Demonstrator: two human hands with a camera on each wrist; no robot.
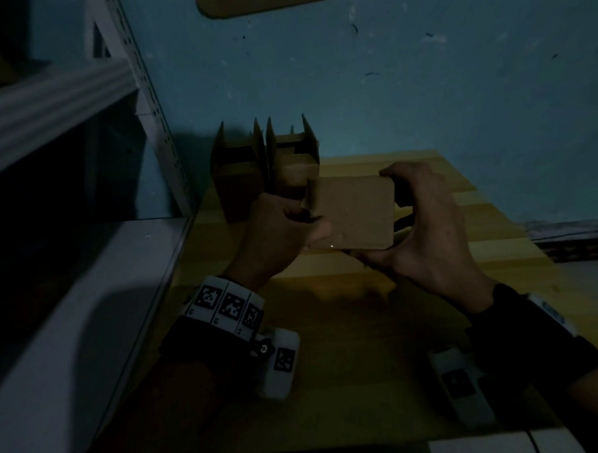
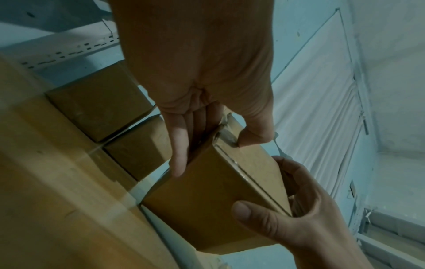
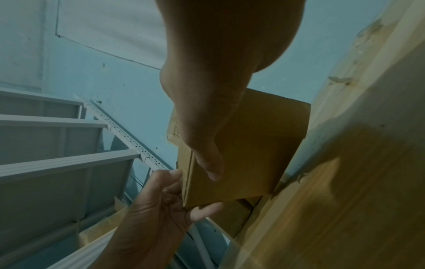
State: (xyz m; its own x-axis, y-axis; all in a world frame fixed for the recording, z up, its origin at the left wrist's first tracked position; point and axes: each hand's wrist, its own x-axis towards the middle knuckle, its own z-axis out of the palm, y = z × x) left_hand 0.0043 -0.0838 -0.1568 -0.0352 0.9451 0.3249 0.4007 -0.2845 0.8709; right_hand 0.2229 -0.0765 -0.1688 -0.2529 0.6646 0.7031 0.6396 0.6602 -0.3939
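One cardboard box [image 1: 353,213] (its small mark [image 3: 176,130] unreadable) sits gripped in the right hand [image 1: 424,227], its flap pinched by the left hand [image 1: 280,227], near two open cartons [image 1: 239,176].

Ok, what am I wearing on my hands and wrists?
Left hand and right hand are bare. A white wristband of black square markers sits by the black left cuff; the right cuff is black. A white camera block rides under each wrist.

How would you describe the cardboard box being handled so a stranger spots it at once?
Find the yellow wooden table against the blue wall. Two open boxes stand at its back left with flaps up; just in front of them is the cardboard box. It alone is gripped by the left hand and right hand.
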